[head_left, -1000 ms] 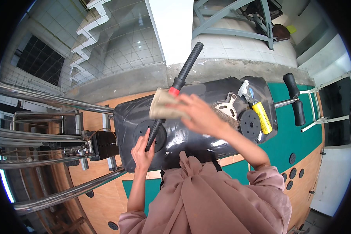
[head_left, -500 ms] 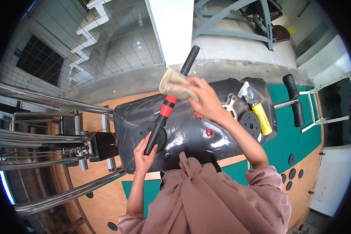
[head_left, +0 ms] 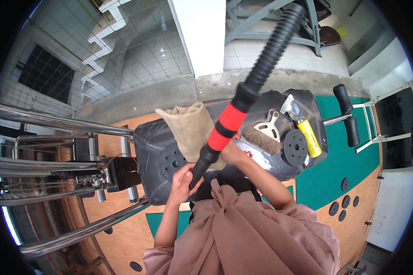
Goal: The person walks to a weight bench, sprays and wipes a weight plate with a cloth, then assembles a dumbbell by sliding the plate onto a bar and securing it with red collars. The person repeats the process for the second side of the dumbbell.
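Head view: my left hand (head_left: 182, 181) has its grip closed around the lower end of the black-and-red ribbed bar (head_left: 243, 98); my right hand (head_left: 231, 153) presses a tan cloth (head_left: 192, 130) against it, above the black padded bench (head_left: 163, 158).

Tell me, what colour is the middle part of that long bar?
Bright red, between black ends on the bar, seen in the head view.
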`<action>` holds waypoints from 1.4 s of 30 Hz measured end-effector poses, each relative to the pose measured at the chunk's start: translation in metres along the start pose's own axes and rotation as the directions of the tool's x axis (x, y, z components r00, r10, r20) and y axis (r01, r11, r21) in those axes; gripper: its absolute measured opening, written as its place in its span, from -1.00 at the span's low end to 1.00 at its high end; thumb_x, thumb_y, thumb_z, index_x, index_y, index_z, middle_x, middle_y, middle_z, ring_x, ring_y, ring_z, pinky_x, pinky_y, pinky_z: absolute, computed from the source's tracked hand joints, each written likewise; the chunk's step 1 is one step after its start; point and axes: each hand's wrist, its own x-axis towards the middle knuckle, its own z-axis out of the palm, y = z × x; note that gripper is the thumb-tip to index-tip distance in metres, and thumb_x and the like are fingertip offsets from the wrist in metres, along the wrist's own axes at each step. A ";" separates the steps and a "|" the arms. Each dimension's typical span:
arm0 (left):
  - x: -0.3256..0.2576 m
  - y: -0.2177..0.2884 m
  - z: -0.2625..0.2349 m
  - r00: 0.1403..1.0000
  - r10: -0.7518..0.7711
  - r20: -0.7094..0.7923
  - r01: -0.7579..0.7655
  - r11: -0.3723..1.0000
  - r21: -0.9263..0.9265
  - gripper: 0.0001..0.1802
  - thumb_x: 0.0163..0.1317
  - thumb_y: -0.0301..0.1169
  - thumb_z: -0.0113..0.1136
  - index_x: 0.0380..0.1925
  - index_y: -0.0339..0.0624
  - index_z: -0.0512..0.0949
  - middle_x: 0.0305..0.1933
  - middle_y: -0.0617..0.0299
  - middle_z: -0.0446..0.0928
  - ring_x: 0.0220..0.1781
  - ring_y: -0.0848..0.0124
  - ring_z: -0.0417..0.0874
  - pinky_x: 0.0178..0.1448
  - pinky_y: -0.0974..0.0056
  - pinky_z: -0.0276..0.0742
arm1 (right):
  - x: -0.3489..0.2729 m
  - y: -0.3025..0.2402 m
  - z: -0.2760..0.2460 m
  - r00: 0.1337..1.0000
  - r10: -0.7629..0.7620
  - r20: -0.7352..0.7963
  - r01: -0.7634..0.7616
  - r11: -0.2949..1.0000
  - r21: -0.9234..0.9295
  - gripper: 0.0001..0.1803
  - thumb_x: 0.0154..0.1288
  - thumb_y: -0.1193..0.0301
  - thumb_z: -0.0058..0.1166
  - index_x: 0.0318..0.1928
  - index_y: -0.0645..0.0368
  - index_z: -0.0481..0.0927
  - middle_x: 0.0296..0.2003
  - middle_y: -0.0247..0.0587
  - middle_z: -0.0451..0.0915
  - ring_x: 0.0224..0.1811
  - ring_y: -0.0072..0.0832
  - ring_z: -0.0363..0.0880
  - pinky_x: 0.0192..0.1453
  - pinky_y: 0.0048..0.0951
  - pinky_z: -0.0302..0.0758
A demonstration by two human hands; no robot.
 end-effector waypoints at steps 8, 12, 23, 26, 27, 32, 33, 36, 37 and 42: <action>0.017 -0.021 0.022 0.955 0.066 -0.289 -0.030 0.991 0.127 -0.58 0.45 -0.23 -0.22 0.04 -0.33 0.44 -0.55 0.28 0.44 -0.72 0.68 0.23 -0.65 0.53 0.12 | -0.019 0.007 0.004 0.917 0.054 -0.396 0.031 0.978 0.205 -0.65 0.10 0.54 -0.02 -0.05 0.25 0.40 -0.24 -0.25 0.54 -0.19 -0.53 0.51 -0.06 -0.48 0.44; 0.026 -0.031 0.027 0.912 0.194 -0.363 -0.102 0.961 0.256 -0.56 0.45 -0.22 -0.25 0.00 -0.38 0.44 -0.37 0.27 0.39 -0.64 0.67 0.27 -0.61 0.52 0.17 | -0.033 0.022 0.013 0.921 -0.171 -0.351 0.108 0.975 -0.192 -0.65 0.08 0.54 -0.05 -0.06 0.34 0.41 -0.08 -0.12 0.41 -0.07 -0.46 0.44 0.00 -0.45 0.41; 0.046 -0.036 0.034 0.828 0.181 -0.531 -0.042 0.964 0.263 -0.53 0.47 -0.11 -0.48 -0.28 -0.26 0.34 -0.44 0.23 0.30 -0.57 0.53 0.29 -0.47 0.39 0.26 | -0.065 0.033 0.032 0.943 -0.329 -0.050 0.166 0.596 -0.786 -0.43 -0.03 0.54 0.10 0.09 0.31 0.39 0.01 0.10 0.24 0.04 0.00 0.32 0.10 -0.18 0.35; 0.061 -0.045 0.028 0.692 0.452 -0.563 -0.125 0.843 0.523 -0.56 0.46 -0.12 -0.44 -0.32 -0.25 0.32 -0.48 0.23 0.30 -0.52 0.47 0.30 -0.35 0.33 0.29 | -0.074 0.032 0.036 0.958 -0.285 0.000 0.152 0.509 -0.847 -0.48 -0.03 0.55 0.07 0.05 0.31 0.41 0.00 0.08 0.26 0.06 0.00 0.30 0.14 -0.21 0.32; 0.064 -0.051 0.018 0.728 0.384 -0.568 -0.099 0.879 0.466 -0.56 0.46 -0.12 -0.42 -0.31 -0.25 0.32 -0.49 0.23 0.31 -0.50 0.45 0.31 -0.32 0.32 0.29 | -0.077 0.031 0.037 0.965 -0.264 0.014 0.145 0.486 -0.862 -0.52 -0.02 0.55 0.04 0.02 0.32 0.43 0.00 0.07 0.26 0.08 -0.01 0.29 0.16 -0.23 0.31; 0.055 -0.092 -0.016 0.809 0.040 -0.586 0.160 0.945 0.285 -0.57 0.40 -0.08 -0.20 -0.26 -0.28 0.39 -0.49 0.20 0.39 -0.44 0.44 0.36 -0.30 0.31 0.31 | -0.084 0.038 -0.008 0.982 -0.010 0.190 0.141 0.708 -0.692 -0.47 0.01 0.52 0.02 0.09 0.30 0.40 0.02 -0.09 0.31 0.06 -0.19 0.36 0.13 -0.31 0.34; 0.049 -0.109 -0.022 0.804 -0.008 -0.595 0.229 0.928 0.295 -0.57 0.39 -0.07 -0.15 -0.26 -0.29 0.40 -0.48 0.19 0.40 -0.44 0.44 0.38 -0.30 0.30 0.32 | -0.088 0.037 -0.024 0.969 0.043 0.245 0.129 0.757 -0.641 -0.50 0.02 0.52 0.00 0.07 0.30 0.41 0.02 -0.12 0.32 0.06 -0.26 0.37 0.14 -0.35 0.33; 0.016 -0.189 -0.041 0.806 -0.074 -0.587 0.367 0.840 0.399 -0.53 0.32 -0.05 0.01 -0.22 -0.34 0.39 -0.43 0.05 0.47 -0.36 0.25 0.50 -0.22 0.20 0.39 | -0.110 0.024 -0.049 0.972 0.221 -0.077 -0.234 0.939 -0.254 -0.56 0.00 0.53 -0.04 -0.02 0.33 0.46 0.06 -0.24 0.32 0.07 -0.44 0.35 0.13 -0.44 0.32; 0.006 -0.205 -0.038 0.817 -0.003 -0.577 0.352 0.795 0.494 -0.52 0.33 -0.06 -0.01 -0.18 -0.35 0.36 -0.42 -0.01 0.49 -0.34 0.16 0.52 -0.19 0.15 0.39 | -0.116 0.024 -0.061 0.960 0.209 -0.185 -0.249 0.942 -0.227 -0.57 -0.01 0.53 -0.04 -0.04 0.34 0.47 0.05 -0.26 0.35 0.03 -0.48 0.35 0.11 -0.46 0.32; -0.024 -0.241 -0.022 0.792 -0.019 -0.610 0.408 0.759 0.507 -0.50 0.35 -0.11 -0.07 -0.06 -0.44 0.27 -0.23 -0.24 0.46 -0.15 -0.04 0.50 -0.01 0.08 0.35 | -0.139 0.026 -0.096 0.850 0.166 -0.500 -0.248 0.963 -0.102 -0.58 -0.04 0.55 -0.04 -0.07 0.34 0.48 -0.10 -0.30 0.50 -0.12 -0.55 0.41 0.03 -0.53 0.33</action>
